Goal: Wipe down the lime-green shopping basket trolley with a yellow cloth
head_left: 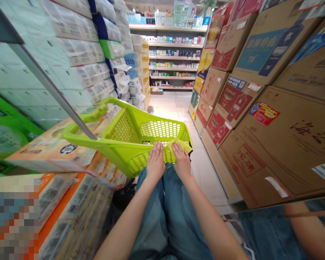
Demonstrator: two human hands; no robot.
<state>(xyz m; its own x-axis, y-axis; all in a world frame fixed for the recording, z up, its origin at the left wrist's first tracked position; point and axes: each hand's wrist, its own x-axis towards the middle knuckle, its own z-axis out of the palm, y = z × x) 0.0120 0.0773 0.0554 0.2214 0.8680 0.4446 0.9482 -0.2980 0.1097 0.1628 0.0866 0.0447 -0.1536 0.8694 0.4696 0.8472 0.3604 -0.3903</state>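
Observation:
A lime-green plastic shopping basket (pixel 119 144) with perforated sides and a looped handle stands in front of my knees, with a grey metal pole (pixel 54 90) at its left end. My left hand (pixel 156 164) lies flat on its near side, fingers stretched together over the rim. Just to the right, my right hand (pixel 182 162) holds a yellow cloth (pixel 176 141) with a dark edge against the same rim. Its fingers bend over the cloth and its palm faces down. Part of the basket's near wall is hidden by my hands and knees.
Stacked tissue packs (pixel 78 54) rise on the left, with orange-and-white packs (pixel 51 151) lower down. Cardboard cartons (pixel 287 137) line the right side. Tiled floor (pixel 176 104) leads to shelves of small goods (pixel 176 54). Someone's arm (pixel 308 227) shows at lower right, perhaps reflected.

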